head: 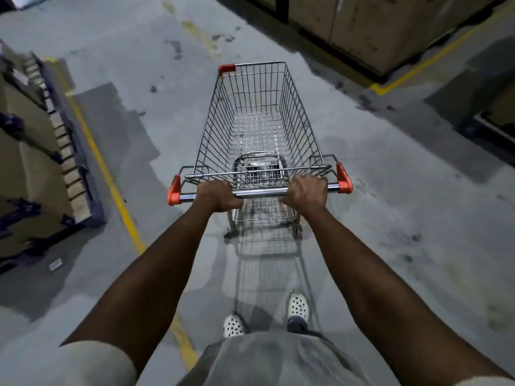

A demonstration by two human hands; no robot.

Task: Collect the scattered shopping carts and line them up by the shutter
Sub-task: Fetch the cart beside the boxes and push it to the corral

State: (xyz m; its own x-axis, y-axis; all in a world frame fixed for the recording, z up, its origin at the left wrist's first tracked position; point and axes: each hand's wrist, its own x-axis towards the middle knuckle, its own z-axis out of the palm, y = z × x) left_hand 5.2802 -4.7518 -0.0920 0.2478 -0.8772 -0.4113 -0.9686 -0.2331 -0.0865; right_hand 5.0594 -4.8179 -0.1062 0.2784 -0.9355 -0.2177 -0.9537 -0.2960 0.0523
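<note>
Gripping the chrome handle bar (262, 192) of a wire shopping cart (257, 118), both hands are closed firmly around it in the middle of the frame. The left hand (216, 195) holds the bar left of centre, fingers curled over the top and knuckles toward the camera. The right hand (306, 190) holds it right of centre in the same wrapped grasp. A short stretch of bare bar shows between them. Both bare arms reach up from the lower corners of the frame, nearly straight.

The cart stands on the grey concrete floor (390, 196) at the centre of the frame, its basket running away toward the top edge. An orange-red cap (344, 178) sits at the right end of the handle, with a matching one at the left end and a third on the far left corner of the basket.

A yellow line (111, 188) runs diagonally down the left side of the frame, beside stacked cardboard boxes (25, 140) at the left edge. More boxes (362, 29) fill the upper right. A small white scrap (55, 264) lies on the floor at lower left.

At the bottom centre are grey shorts (267, 358) and two white perforated clogs (298, 305), the right one higher in the frame than the left.
</note>
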